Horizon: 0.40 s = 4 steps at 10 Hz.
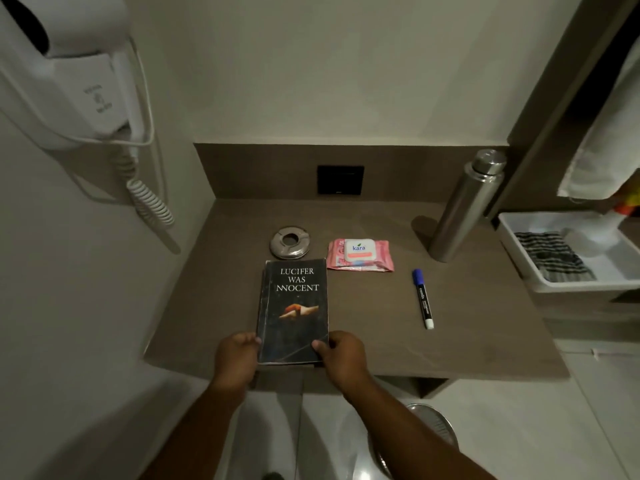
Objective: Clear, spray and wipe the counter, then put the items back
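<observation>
Head view: brown bench (467, 341) in a corner, pale walls, dark backsplash with black socket (340, 180). Left hand (236, 360) and right hand (343, 356) each pinch a near corner of the book (294, 310), which lies at the bench front edge. Beyond the book a metal ring (290, 242); right of it a wipes pack (361, 255); marker (423, 298) further right; steel bottle (465, 206) upright at the right rear. White tray (568, 284) with striped cloth (552, 256) beside the bench. Wall hairdryer (69, 71) at left, coiled cord hanging.
</observation>
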Tool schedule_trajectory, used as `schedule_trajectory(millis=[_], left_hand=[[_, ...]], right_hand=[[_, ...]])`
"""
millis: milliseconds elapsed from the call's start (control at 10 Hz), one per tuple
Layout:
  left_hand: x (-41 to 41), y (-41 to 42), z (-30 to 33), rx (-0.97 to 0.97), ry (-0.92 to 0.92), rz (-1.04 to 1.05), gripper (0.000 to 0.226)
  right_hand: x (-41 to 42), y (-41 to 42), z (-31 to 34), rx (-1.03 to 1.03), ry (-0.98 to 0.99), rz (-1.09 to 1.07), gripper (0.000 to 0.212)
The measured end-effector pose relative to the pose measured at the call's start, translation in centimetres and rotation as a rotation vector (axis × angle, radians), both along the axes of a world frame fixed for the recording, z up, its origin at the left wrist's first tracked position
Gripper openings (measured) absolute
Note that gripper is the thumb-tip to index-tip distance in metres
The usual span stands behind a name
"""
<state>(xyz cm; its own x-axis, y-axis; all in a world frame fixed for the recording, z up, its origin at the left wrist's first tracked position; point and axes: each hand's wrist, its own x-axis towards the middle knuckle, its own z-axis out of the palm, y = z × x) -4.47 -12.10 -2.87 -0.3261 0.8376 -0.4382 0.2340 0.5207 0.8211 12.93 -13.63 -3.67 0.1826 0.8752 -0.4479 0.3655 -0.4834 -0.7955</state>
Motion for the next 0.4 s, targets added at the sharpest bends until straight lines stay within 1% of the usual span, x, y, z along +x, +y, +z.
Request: schedule_trajectory(millis=[100, 300, 400], left_hand=[[0.1, 0.3, -0.9, -0.048, 0.086, -0.027, 0.026], [0.1, 0.6, -1.5, 0.022, 0.333, -0.147, 0.02], [-0.9, 0.3, -1.4, 0.046, 0.349, -0.214, 0.02]], right_hand=[[-0.1, 0.4, 0.1, -0.014, -0.129, 0.034, 0.024], [-0.3, 0.5, -0.1, 0.013, -0.245, 0.005, 0.023], [0.0, 0.4, 0.3, 0.024, -0.145, -0.076, 0.027]])
